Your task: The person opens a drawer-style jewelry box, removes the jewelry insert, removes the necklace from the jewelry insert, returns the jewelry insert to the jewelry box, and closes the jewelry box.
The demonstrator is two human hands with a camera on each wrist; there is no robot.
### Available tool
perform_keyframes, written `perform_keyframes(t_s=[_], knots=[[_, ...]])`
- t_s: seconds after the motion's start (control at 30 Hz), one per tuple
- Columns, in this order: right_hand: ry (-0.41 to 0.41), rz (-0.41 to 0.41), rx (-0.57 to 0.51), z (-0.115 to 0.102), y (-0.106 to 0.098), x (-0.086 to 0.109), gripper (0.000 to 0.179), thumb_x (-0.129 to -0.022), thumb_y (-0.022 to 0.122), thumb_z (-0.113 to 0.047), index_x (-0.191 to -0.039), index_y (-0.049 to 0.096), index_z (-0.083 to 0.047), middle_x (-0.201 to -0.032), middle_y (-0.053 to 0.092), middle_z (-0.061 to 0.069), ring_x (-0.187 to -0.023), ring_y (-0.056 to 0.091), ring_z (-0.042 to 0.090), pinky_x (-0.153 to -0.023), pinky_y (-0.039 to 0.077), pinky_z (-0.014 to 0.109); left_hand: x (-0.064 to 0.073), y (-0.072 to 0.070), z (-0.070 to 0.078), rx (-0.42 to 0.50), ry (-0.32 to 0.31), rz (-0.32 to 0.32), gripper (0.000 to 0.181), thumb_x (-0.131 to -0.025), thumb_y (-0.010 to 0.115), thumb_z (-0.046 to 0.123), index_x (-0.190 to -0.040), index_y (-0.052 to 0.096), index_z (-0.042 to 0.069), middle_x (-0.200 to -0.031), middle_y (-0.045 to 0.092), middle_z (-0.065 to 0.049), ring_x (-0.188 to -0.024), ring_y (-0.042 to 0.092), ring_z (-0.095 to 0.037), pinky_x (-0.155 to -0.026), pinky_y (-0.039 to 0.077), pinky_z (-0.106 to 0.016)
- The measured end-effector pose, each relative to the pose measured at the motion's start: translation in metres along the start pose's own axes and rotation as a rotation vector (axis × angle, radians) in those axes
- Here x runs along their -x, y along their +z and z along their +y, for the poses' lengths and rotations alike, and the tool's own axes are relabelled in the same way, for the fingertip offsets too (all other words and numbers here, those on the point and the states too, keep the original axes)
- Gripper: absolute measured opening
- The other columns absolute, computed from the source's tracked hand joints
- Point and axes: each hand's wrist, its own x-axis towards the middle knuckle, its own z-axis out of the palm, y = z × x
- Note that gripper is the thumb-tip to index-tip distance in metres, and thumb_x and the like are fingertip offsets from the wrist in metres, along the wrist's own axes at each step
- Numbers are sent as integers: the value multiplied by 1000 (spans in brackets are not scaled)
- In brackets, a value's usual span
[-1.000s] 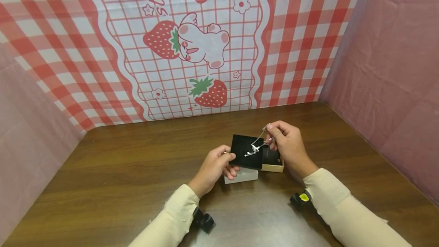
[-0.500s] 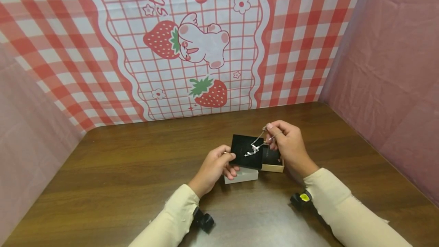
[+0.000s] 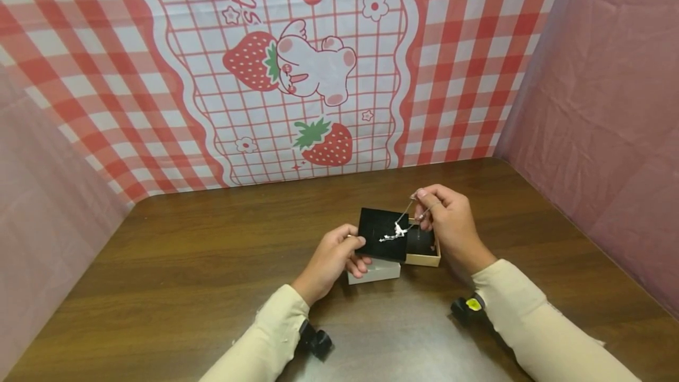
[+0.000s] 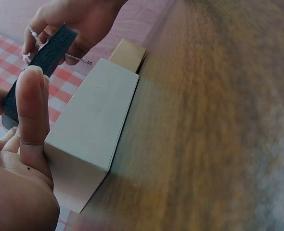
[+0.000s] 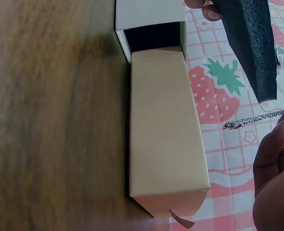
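Observation:
My left hand [image 3: 330, 255] pinches a flat black foam pad [image 3: 373, 223] by its left edge, thumb on top and fingers beneath. The pad is held over a white box sleeve [image 3: 373, 274], whose drawer [image 3: 422, 260], tan outside and dark inside, is pulled out to the right. Between thumb and fingers, my right hand [image 3: 451, 220] holds a silver necklace [image 3: 399, 230] by its chain. Its pendant hangs in front of the pad; whether they touch, I cannot tell. In the right wrist view, a loose chain end [image 5: 236, 125] dangles by the right fingers.
The box stands on a brown wooden table [image 3: 185, 287]. Behind it rises a red-and-white checked cloth [image 3: 467, 63] with strawberries, and pink cloth [image 3: 599, 105] closes the sides. A small ribbon tab [image 5: 183, 221] sticks out from the drawer's end.
My right hand has shifted slightly to the right, and the necklace's pendant has slid right with it across the view of the pad. The left hand and box stay put.

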Motion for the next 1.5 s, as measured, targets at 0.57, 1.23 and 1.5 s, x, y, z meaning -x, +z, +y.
perform_keyframes(t_s=[0.57,1.23,1.5], knots=[[12,26,-41,1,-2,-1,30,-102,58,-11,-95,60,18,-63,60,5,-47,52,11,-45,46,23,0,0,0,0,2,1,9,-96,53,8,-96,52,-1,-64,65,-11,-51,61,-10,-49,52,-26],[-2,74,0,5,-10,-4,31,-103,56,-12,-95,61,18,-61,60,3,-45,52,11,-44,45,23,0,-1,0,-7,-1,-6,10,-97,53,9,-98,52,-1,-63,64,-10,-52,62,-11,-50,52,-27],[17,85,9,6,-10,-4,33,-103,56,-14,-95,60,18,-61,60,2,-45,52,10,-44,45,22,0,-1,-1,-5,2,-9,10,-97,53,9,-98,52,-1,-64,65,-10,-52,62,-11,-50,52,-26]])
